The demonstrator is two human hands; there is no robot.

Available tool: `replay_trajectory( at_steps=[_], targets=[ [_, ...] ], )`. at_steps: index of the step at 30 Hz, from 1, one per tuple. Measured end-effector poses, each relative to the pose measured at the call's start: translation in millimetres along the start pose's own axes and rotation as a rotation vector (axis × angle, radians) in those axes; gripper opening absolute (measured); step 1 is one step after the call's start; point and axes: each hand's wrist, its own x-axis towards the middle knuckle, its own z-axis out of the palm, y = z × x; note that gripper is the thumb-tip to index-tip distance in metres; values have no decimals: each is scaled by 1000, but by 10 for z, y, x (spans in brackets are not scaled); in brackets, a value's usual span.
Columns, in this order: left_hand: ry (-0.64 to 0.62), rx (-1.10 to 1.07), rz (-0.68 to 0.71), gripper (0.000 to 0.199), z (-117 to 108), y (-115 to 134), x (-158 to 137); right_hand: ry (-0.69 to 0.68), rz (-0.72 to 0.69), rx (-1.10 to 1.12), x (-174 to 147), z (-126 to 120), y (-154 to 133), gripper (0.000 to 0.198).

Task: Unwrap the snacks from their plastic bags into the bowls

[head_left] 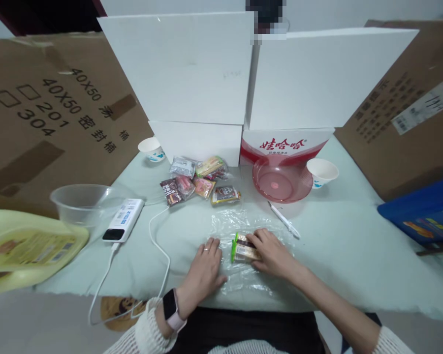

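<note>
A white knitted sleeve [151, 327] sits behind the left grip [205, 265], loosely wide beside crinkled transparent film [239, 282]. Alongside, the right grip [270, 250] holds a rectangular green-ended packet [243, 250].

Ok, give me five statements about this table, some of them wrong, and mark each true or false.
1. The right hand has its thumb and fingers on the green-edged packet. True.
2. The left hand is gripping the white pen. False: it rests at the clear plastic, and the pen lies apart from it.
3. A paper cup stands to the right of the pink bowl. True.
4. The watch is on the right wrist. False: it is on the left.
5. A white cable is plugged into the power bank. True.
</note>
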Motion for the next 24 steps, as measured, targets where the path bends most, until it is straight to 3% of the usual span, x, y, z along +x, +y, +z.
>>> replay_trajectory(
  at_steps=[6,13,21,24],
  targets=[
    [108,-80,105,48,112,20,-16,-47,-45,48,-1,-68,24,61],
    [90,-113,111,49,146,11,-32,218,-52,244,-175,-525,250,56],
    [125,-129,165,54,49,29,-90,580,111,-131,280,-1130,775,57],
    [97,-159,250,47,-32,35,-194,623,26,-173,301,-1176,715,54]
  ],
)
